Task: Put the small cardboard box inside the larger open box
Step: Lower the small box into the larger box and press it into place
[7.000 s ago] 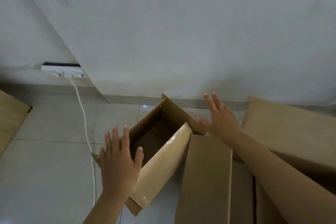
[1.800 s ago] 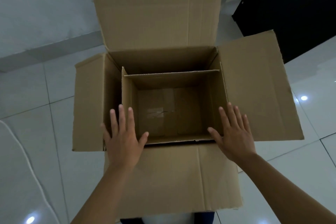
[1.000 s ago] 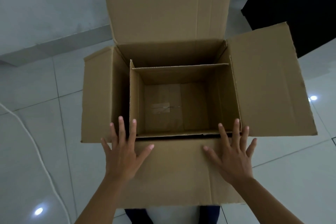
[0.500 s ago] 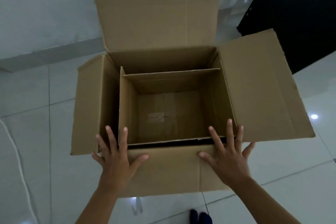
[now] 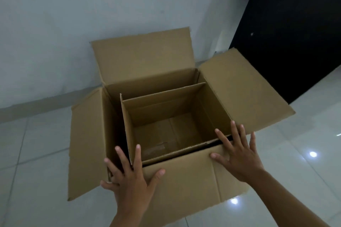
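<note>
1. Change noted: against the view half a second ago, both hands sit a little farther back on the near flap (image 5: 184, 180), and the camera stands farther off, taking in more of the wall (image 5: 92, 14) and the floor (image 5: 36, 134). The boxes themselves have not shifted in relation to each other.

2. Location of the task's thing: the small box (image 5: 166, 131) stands upright and open-topped inside the large box (image 5: 114, 125). It sits toward the right and near walls, with a dark gap on its left side and a narrower one behind it. A strip of tape shows on its bottom panel.

3. Left hand (image 5: 132, 180): flat and spread wide, palm down, holding nothing. Its fingers (image 5: 137, 155) reach over the near left corner of the small box; whether they press on the rim cannot be told.

4. Right hand (image 5: 238, 155): also flat and spread wide, empty. It lies on the near flap at the right corner, the fingertips reaching the fold of the right flap (image 5: 245, 97).

5. Meaning for the task: in my judgement the placing is done. The small box is fully lowered, its rim below the large box's rim, and neither hand grips it. Only release and withdrawal appear to remain.

6. Flaps: all four of the large box stand open, the far flap (image 5: 144, 57) upright against the wall and the left flap (image 5: 84, 143) hanging outward.

7. Brands, labels, writing: none legible. Both boxes are plain brown cardboard on every face in view.
</note>
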The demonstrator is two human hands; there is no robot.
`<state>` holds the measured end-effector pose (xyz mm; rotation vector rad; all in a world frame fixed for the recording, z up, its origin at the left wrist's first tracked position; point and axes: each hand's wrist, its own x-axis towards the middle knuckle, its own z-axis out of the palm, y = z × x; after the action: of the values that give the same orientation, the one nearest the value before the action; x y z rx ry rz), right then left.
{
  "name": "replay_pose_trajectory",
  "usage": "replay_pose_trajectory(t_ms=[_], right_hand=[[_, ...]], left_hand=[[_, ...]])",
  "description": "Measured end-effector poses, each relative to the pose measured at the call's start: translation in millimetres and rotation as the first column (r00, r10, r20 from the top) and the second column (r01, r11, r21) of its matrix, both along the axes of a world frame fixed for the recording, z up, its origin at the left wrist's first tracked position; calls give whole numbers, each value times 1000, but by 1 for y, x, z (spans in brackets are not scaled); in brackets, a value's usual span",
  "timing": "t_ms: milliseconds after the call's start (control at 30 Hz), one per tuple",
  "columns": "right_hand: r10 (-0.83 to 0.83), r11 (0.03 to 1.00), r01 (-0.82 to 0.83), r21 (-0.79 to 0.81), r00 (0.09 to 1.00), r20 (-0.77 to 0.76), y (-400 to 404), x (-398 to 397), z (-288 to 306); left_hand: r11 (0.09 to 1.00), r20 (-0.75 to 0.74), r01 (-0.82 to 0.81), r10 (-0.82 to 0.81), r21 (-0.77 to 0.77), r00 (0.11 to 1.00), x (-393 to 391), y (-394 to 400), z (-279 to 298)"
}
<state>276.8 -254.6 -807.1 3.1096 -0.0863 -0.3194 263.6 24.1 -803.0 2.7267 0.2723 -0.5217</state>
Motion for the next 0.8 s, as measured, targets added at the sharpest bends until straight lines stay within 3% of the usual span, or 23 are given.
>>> replay_pose_trajectory(t_ms=[100,300,567,800], right_hand=[[8,999,-10,31,998,58,-16,24,3],[-44,997,46,65,999,-25,-39,64,2],[-126,991,129,34,988,-84,-57,92,16],[-163,986,166,6,972,-170,-87,121,19]], left_hand=[[999,25,32,-32,-4,999,24,-18,2],[996,168,92,-90,-4,982,68,-46,-8],[998,112,57,-53,-35,992,102,-77,-4],[993,178,76,-58,-94,982,132,-108,-18]])
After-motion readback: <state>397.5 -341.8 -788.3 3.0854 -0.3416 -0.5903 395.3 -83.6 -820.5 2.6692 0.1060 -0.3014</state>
